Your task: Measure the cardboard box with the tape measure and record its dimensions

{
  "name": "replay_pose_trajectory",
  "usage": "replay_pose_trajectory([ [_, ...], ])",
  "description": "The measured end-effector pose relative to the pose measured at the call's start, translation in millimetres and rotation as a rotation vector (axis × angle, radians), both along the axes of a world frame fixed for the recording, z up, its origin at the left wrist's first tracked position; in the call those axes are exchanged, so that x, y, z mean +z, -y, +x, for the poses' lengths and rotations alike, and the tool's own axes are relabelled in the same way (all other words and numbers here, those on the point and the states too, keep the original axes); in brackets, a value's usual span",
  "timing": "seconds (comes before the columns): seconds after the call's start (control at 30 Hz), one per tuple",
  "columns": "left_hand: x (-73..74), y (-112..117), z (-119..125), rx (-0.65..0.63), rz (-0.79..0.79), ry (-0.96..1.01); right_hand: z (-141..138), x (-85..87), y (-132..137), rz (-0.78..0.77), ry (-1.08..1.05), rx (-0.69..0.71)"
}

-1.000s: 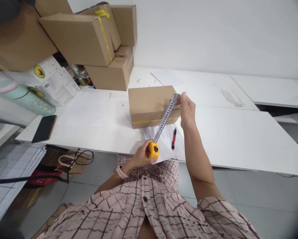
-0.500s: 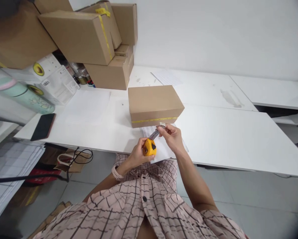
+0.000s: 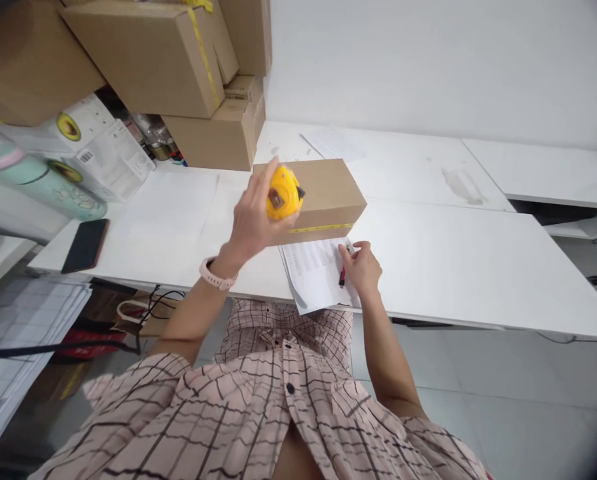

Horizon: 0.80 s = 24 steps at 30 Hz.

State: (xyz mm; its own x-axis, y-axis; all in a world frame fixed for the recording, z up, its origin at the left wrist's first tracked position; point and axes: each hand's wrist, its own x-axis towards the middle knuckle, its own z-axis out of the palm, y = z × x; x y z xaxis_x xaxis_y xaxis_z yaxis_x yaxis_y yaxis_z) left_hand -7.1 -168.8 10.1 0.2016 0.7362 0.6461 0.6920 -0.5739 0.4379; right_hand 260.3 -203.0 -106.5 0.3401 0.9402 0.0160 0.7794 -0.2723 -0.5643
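Note:
My left hand (image 3: 252, 215) is closed around a yellow tape measure (image 3: 282, 193), raised in front of a closed cardboard box (image 3: 323, 187). No blade shows out of its case. A strip of yellow tape runs along the box's near side. On the table just before the box lie printed sheets of paper (image 3: 313, 267). Over their right part, my right hand (image 3: 362, 270) has its fingers closed on a red and black pen (image 3: 342, 275). The pen's upper part is hidden by the fingers.
Stacked cardboard boxes (image 3: 143, 60) stand at the back left. Near them are a mint-green bottle (image 3: 53, 187), a white carton with avocado pictures (image 3: 103, 150) and a phone (image 3: 85, 245). Another paper (image 3: 333, 143) lies behind the box. The white table (image 3: 453, 260) stretches to the right.
My left hand has lifted the tape measure up and away from me, and its blade has gone in. My right hand has let go of the blade end and moved slightly right and down, onto the pen.

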Motion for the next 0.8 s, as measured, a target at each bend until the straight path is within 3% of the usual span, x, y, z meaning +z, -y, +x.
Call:
replay_pose_trajectory([
  [0.07,0.4,-35,1,0.034,-0.004,-0.023,-1,-6.4,0,-0.074,0.131,0.085],
  [0.2,-17.5,-94,2,-0.008,-0.091,-0.079,-5,-10.5,-1,-0.128,0.224,0.198],
  [0.3,-28.6,-102,1,-0.001,-0.083,-0.080,2,-15.6,-1,-0.036,0.015,0.212],
  [0.37,-36.8,-81,3,0.033,-0.018,-0.045,10,-20.4,2,0.039,-0.351,0.176],
  [0.43,-53.0,-41,11,0.030,0.024,-0.014,17,-24.1,7,0.092,-0.790,0.133],
  [0.53,-95.4,35,32,-0.134,-0.101,-0.016,21,-24.0,17,0.178,-1.191,0.102],
  [0.6,-126.9,79,46,-0.257,-0.269,-0.039,19,-20.9,22,0.223,-1.247,0.091],
  [0.67,-151.9,109,54,-0.361,-0.422,-0.089,14,-18.2,24,0.249,-1.229,0.106],
  [0.8,-173.2,126,48,-0.438,-0.544,-0.106,-4,-20.4,24,0.272,-1.123,0.142],
])
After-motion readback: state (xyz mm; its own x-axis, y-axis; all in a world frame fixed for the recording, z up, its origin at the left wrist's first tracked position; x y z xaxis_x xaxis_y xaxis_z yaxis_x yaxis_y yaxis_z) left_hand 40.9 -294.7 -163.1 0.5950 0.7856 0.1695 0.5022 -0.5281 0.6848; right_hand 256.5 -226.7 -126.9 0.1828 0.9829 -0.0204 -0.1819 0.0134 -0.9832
